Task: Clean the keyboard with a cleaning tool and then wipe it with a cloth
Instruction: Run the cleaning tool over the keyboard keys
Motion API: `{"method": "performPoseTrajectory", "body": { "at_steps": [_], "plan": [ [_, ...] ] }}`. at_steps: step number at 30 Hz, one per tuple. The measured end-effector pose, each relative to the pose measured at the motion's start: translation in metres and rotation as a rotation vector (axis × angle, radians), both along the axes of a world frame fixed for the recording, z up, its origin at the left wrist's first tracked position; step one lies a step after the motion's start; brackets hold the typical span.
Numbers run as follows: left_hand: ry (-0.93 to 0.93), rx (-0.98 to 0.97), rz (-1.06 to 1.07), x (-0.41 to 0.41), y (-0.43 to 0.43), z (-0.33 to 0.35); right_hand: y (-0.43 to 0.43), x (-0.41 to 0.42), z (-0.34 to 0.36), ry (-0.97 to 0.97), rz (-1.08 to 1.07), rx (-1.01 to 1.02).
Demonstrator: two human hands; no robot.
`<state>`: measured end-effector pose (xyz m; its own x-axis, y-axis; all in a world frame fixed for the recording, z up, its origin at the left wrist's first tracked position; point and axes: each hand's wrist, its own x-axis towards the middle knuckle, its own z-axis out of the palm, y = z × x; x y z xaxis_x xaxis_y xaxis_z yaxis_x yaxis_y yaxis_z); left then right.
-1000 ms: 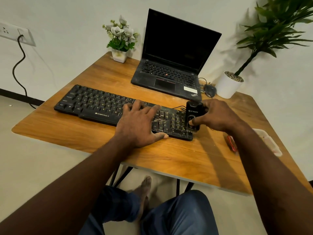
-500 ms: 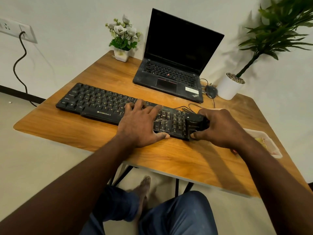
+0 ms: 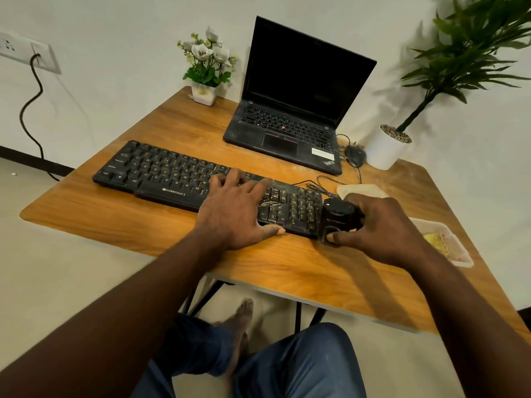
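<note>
The keyboard (image 3: pixel 172 179), a black Zebronics one, lies across the middle of the wooden table (image 3: pixel 115 222), in front of the open laptop (image 3: pixel 287 124). The left hand (image 3: pixel 235 216) rests flat on its right half, fingers spread and straight, thumb at the near edge, steadying it and gripping nothing. The right hand (image 3: pixel 385 228) is curled round a small black cleaning tool (image 3: pixel 337 219), thumb across its front, holding it against the keyboard's near right corner. I'd say the tool stage is under way at the number-pad end. Whether the long left stretch of keys has been cleaned, I can't tell. The wiping looks not yet begun: a yellow wad (image 3: pixel 435 242), likely the cloth, lies in the clear plastic tray (image 3: pixel 462 261) just beyond the right wrist. Compared with a second ago, the tool has come down from the far side of the number pad toward the near edge, while the left hand has kept its place.
</note>
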<state>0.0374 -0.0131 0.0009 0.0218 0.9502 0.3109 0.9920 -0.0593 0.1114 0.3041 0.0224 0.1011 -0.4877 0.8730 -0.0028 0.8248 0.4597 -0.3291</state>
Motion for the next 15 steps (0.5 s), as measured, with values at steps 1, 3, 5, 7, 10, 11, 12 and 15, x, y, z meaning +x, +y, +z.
{"method": "performPoseTrajectory", "body": {
  "at_steps": [1, 3, 5, 7, 10, 11, 12, 15],
  "plan": [
    [-0.001, -0.001, -0.001, 0.000, 0.000, 0.000, 0.001, 0.001, 0.003, 0.032, -0.011, 0.014],
    [0.000, -0.001, -0.003, 0.000, 0.000, -0.001, 0.005, -0.002, 0.008, 0.116, -0.048, 0.063],
    [-0.002, 0.000, -0.005, 0.000, 0.000, -0.001, 0.008, -0.009, 0.008, 0.138, -0.042, 0.036],
    [0.000, 0.000, -0.004, 0.001, -0.001, -0.001, 0.011, -0.016, 0.003, 0.095, 0.018, -0.039],
    [-0.002, -0.006, -0.011, 0.000, -0.001, 0.001, 0.021, -0.023, -0.004, 0.065, 0.062, -0.018],
    [-0.001, -0.007, -0.012, 0.000, -0.001, 0.001, 0.027, -0.026, -0.006, 0.073, 0.057, 0.019],
    [-0.001, -0.006, -0.013, 0.000, -0.001, 0.000, 0.034, -0.030, -0.008, 0.086, 0.045, 0.055],
    [-0.010, -0.003, -0.017, 0.000, -0.001, -0.001, 0.060, -0.040, -0.015, 0.136, -0.004, 0.101]
  ]
}}
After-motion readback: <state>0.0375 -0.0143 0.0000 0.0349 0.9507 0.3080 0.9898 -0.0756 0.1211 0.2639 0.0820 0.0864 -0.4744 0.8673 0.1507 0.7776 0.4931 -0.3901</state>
